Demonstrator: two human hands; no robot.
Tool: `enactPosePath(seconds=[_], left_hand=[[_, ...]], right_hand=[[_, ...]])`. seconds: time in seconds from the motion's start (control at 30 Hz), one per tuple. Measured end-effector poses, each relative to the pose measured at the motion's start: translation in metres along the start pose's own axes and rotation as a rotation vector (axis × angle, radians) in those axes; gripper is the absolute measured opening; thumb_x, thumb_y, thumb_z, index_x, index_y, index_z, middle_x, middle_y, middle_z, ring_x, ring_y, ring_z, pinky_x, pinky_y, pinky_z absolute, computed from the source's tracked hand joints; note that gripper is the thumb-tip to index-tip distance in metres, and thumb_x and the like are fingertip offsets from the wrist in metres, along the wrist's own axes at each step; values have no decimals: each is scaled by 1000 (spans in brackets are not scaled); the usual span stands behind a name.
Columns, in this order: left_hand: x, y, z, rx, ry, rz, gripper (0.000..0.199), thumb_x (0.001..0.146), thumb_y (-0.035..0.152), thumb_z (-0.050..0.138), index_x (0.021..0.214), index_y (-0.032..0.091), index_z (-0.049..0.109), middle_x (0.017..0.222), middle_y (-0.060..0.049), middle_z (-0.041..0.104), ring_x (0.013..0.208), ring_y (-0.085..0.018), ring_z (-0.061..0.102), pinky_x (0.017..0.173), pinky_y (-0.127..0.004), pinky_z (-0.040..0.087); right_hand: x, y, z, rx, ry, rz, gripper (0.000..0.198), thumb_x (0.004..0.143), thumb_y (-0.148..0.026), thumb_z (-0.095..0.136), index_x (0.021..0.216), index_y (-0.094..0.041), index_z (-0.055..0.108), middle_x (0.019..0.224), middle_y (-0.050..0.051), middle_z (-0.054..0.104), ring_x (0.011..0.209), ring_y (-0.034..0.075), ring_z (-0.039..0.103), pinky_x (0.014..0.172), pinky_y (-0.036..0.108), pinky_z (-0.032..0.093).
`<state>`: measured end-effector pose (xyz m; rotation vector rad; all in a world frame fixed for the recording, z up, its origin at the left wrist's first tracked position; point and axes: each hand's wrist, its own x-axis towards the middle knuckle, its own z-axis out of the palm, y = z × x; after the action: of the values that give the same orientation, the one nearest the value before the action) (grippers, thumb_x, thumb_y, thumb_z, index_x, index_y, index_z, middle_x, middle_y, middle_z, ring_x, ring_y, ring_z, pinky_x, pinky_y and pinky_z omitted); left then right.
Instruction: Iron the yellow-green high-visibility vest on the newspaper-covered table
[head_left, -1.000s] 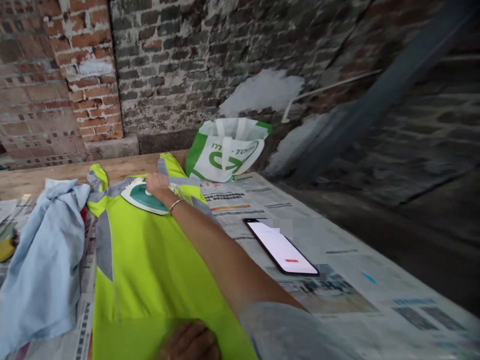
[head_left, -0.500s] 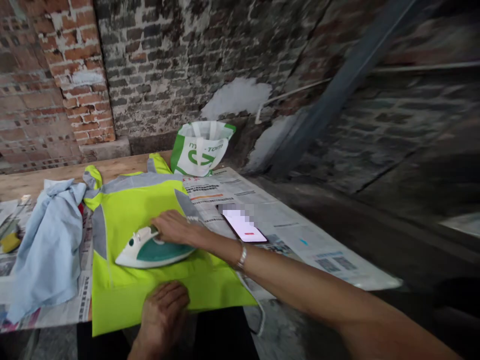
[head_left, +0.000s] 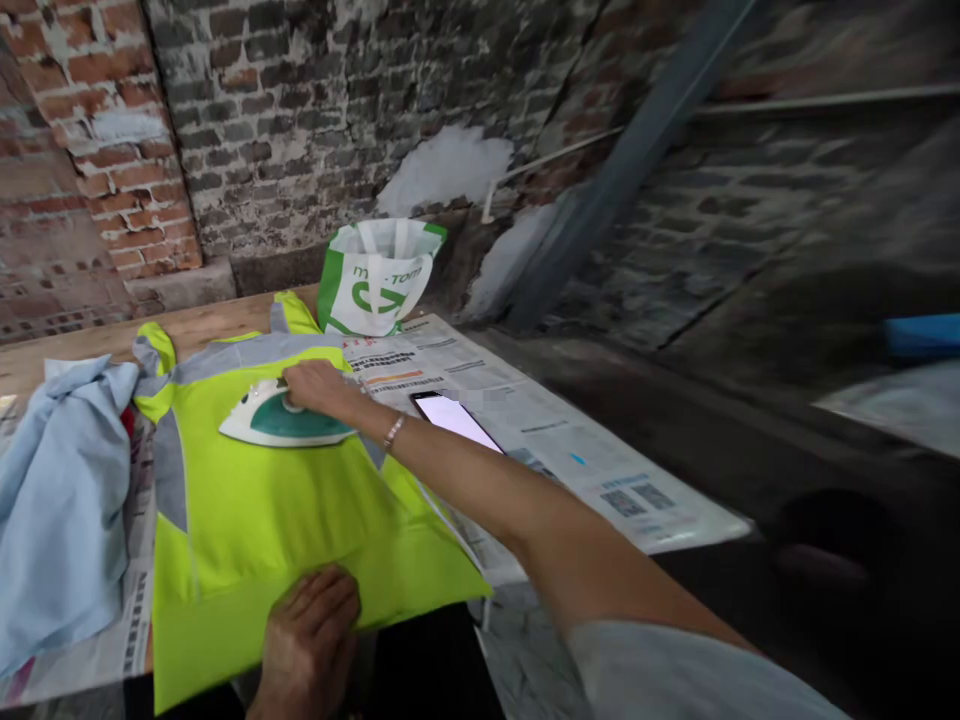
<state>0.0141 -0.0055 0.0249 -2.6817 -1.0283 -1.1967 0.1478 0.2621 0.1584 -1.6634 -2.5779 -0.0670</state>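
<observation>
A neon yellow shirt with grey panels lies spread over the table, its hem hanging at the near edge. My right hand is wrapped round the handle of a white and green iron, which rests on the upper middle of the shirt, tip to the left. Down at the hem, my left hand is closed with curled fingers on the fabric edge; its thumb is hidden. A bracelet circles my right wrist.
Newspaper covers the table. A lit phone lies right of the shirt, partly behind my forearm. A crumpled light blue cloth is at the left. A green and white bag stands at the back, before a brick wall.
My right hand has pushed the iron up the shirt, away from the hem. My left hand stays at the hem. The whole view has shifted a little to the right.
</observation>
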Motion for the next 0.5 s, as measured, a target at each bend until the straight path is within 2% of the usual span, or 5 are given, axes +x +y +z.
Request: enactPosePath(seconds=[0.13,0.27,0.37,0.5], left_hand=[[0,-3,0,-3,-2,20,31,98,13,48,124,16,65,114,-9,79,113,-22,74,95,-38,63],[1,-5,1,-25,8,33,29,99,16,49,122,15,66,114,-10,79,114,-23,73,93,-38,64],[2,-5,1,-23,5,31,29,98,14,49,121,15,66,113,-10,79,113,-23,74,93,-38,64],[3,-4,0,-11,12,18,27,97,11,48,117,16,66,113,-8,79,110,-22,75,93,-37,64]], right_hand=[[51,15,1,0,31,74,39,89,-23,61,123,-10,74,122,23,73,117,33,68,95,37,52],[74,21,-2,1,11,127,39,87,-21,64,122,-10,74,123,22,73,117,31,68,95,34,52],[67,22,-3,-7,-20,103,42,85,-27,68,123,-11,74,124,21,73,116,32,68,91,33,53],[20,16,-8,-15,-91,21,37,83,-33,70,114,-14,78,117,18,77,111,31,71,85,31,53]])
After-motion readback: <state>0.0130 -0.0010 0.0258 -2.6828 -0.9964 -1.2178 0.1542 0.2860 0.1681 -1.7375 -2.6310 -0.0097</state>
